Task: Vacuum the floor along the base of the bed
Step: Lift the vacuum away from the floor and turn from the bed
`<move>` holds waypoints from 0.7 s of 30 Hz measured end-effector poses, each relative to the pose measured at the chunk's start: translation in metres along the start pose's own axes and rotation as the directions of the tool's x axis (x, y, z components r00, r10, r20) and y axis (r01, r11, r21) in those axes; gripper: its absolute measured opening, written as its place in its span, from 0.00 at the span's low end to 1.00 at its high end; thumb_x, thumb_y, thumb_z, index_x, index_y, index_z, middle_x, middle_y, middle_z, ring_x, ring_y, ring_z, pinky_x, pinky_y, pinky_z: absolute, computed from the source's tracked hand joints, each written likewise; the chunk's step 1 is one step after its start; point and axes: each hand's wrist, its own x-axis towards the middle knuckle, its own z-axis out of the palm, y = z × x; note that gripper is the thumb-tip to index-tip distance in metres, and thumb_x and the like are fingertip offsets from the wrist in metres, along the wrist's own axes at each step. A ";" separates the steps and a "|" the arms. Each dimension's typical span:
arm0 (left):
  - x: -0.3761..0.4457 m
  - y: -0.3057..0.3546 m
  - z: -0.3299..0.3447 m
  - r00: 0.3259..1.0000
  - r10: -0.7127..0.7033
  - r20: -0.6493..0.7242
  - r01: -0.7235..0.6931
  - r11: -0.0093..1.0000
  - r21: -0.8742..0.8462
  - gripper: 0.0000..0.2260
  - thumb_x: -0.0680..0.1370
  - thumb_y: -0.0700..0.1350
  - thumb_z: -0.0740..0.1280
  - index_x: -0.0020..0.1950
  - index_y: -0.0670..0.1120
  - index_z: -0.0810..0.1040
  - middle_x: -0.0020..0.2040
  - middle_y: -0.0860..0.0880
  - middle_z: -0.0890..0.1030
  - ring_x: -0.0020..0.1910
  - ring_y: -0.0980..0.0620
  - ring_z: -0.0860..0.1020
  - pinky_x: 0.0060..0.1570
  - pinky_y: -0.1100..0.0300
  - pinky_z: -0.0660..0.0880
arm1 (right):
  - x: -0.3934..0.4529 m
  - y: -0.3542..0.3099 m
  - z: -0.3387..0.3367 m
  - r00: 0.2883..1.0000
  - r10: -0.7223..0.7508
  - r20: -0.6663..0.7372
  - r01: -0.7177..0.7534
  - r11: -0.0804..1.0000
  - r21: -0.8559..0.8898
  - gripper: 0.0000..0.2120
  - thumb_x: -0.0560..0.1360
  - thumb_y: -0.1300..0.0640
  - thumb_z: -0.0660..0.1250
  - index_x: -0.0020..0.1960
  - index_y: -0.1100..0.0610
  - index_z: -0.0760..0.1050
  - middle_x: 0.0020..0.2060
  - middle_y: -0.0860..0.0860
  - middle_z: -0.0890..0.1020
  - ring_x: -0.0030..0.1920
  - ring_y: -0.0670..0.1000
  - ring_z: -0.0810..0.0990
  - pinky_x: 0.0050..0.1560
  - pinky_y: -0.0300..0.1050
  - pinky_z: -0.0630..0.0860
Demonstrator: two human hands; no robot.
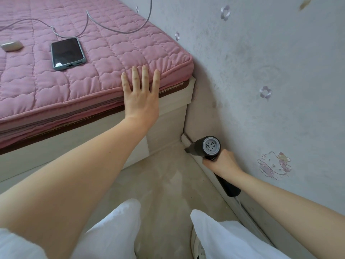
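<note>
A small black handheld vacuum (207,147) with a grey round rear filter is low by the wall, its nozzle pointing at the floor corner where the white bed base (168,131) meets the skirting. My right hand (221,163) grips its handle. My left hand (141,94) rests flat, fingers straight, on the edge of the pink quilted mattress (93,62) near its corner. The beige floor (164,174) runs along the bed base below.
A phone (67,53) in a teal case, a white cable (87,21) and a small white case (12,45) lie on the mattress. The grey wall (270,71) with flower and cartoon stickers is close on the right. My white-trousered knees (224,238) fill the bottom.
</note>
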 end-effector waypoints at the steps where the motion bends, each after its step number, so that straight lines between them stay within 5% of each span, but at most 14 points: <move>1: 0.000 -0.001 -0.001 1.000 0.002 0.004 -0.002 1.000 -0.002 0.37 0.78 0.47 0.60 0.79 0.46 0.41 0.79 0.39 0.47 0.78 0.34 0.46 0.74 0.35 0.45 | 0.002 -0.002 0.001 1.000 -0.007 0.010 0.007 1.000 -0.005 0.11 0.67 0.54 0.69 0.32 0.56 0.69 0.27 0.49 0.74 0.33 0.48 0.69 0.27 0.30 0.66; 9: -0.007 -0.013 -0.021 0.988 0.102 0.114 -0.104 0.995 0.008 0.37 0.78 0.46 0.60 0.79 0.46 0.39 0.79 0.40 0.45 0.78 0.36 0.45 0.75 0.37 0.46 | -0.013 -0.028 -0.020 0.996 -0.085 0.038 0.077 0.978 0.193 0.06 0.67 0.55 0.71 0.37 0.56 0.76 0.31 0.54 0.82 0.36 0.53 0.80 0.40 0.47 0.78; 13: -0.022 -0.022 -0.048 0.956 0.186 0.225 -0.181 0.983 -0.041 0.37 0.78 0.46 0.62 0.80 0.50 0.42 0.80 0.41 0.47 0.78 0.37 0.48 0.75 0.40 0.51 | -0.041 -0.048 -0.049 0.994 -0.105 0.001 0.101 0.959 0.266 0.04 0.68 0.58 0.72 0.37 0.54 0.77 0.31 0.50 0.80 0.35 0.45 0.76 0.38 0.39 0.73; 17: -0.053 -0.027 -0.079 0.894 0.283 0.347 -0.224 0.954 -0.199 0.42 0.76 0.51 0.69 0.80 0.53 0.43 0.80 0.47 0.48 0.77 0.39 0.53 0.74 0.42 0.56 | -0.082 -0.071 -0.083 0.987 -0.155 0.029 0.138 0.939 0.314 0.04 0.68 0.61 0.69 0.34 0.58 0.77 0.29 0.54 0.82 0.33 0.50 0.81 0.41 0.43 0.77; 21: -0.087 -0.030 -0.121 0.886 0.414 0.210 -0.324 0.875 -0.361 0.43 0.73 0.53 0.72 0.80 0.52 0.49 0.80 0.48 0.54 0.77 0.43 0.57 0.75 0.48 0.58 | -0.121 -0.097 -0.116 0.953 -0.301 0.039 0.257 0.867 0.427 0.03 0.70 0.65 0.68 0.42 0.58 0.77 0.30 0.54 0.81 0.33 0.52 0.81 0.40 0.45 0.77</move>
